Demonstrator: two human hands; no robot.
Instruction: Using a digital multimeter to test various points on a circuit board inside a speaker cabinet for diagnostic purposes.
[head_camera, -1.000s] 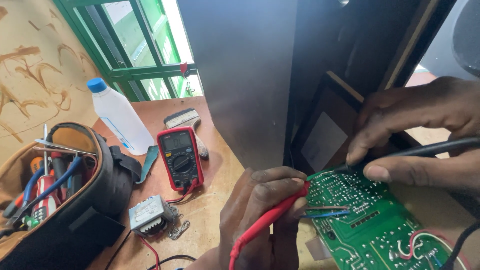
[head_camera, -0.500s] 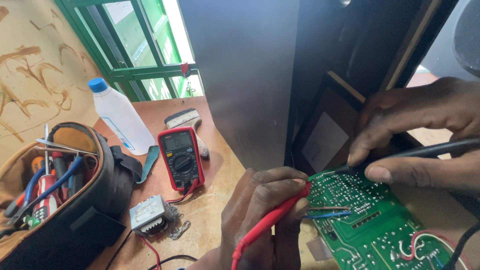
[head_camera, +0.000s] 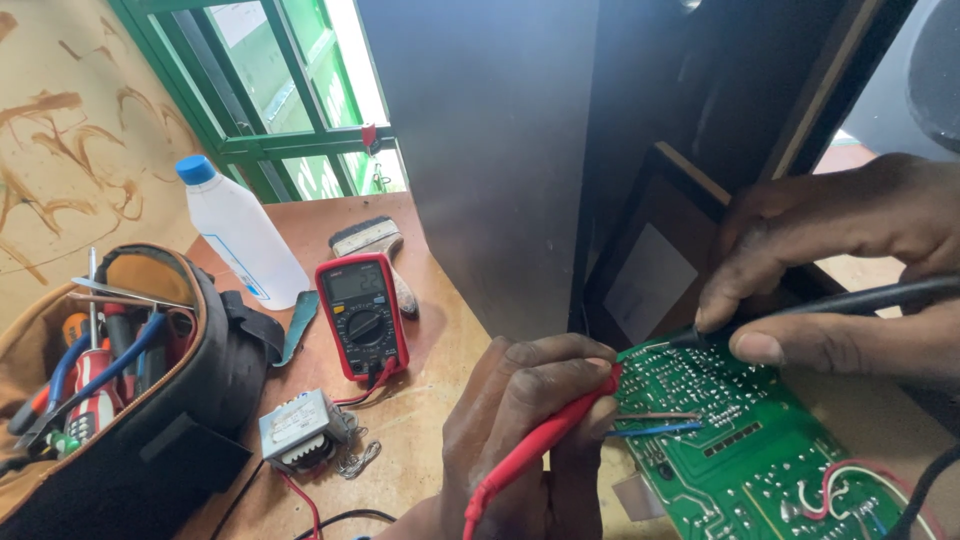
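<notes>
Your left hand (head_camera: 530, 420), low in the middle of the frame, is closing its fingers around a red probe (head_camera: 540, 445) and is pressing the probe's tip against the near left edge of the green circuit board (head_camera: 740, 460). The board is lying tilted in the lower right of the frame, its solder side facing up. Your right hand (head_camera: 840, 270), at the right edge, is pinching a black probe (head_camera: 840, 305) between thumb and fingers, and the tip of that probe is touching the board's upper left corner. A thin bare lead and a blue wire (head_camera: 650, 430) are sticking out from the board just beside your left fingers.

Left of centre, a red multimeter (head_camera: 362, 315) is lying face up on the wooden table (head_camera: 420, 400), with a small transformer (head_camera: 300, 432) just below it. A white plastic bottle (head_camera: 240, 232) with a blue cap is standing in the upper left, and an open tool bag (head_camera: 120, 400) is filling the lower left corner.
</notes>
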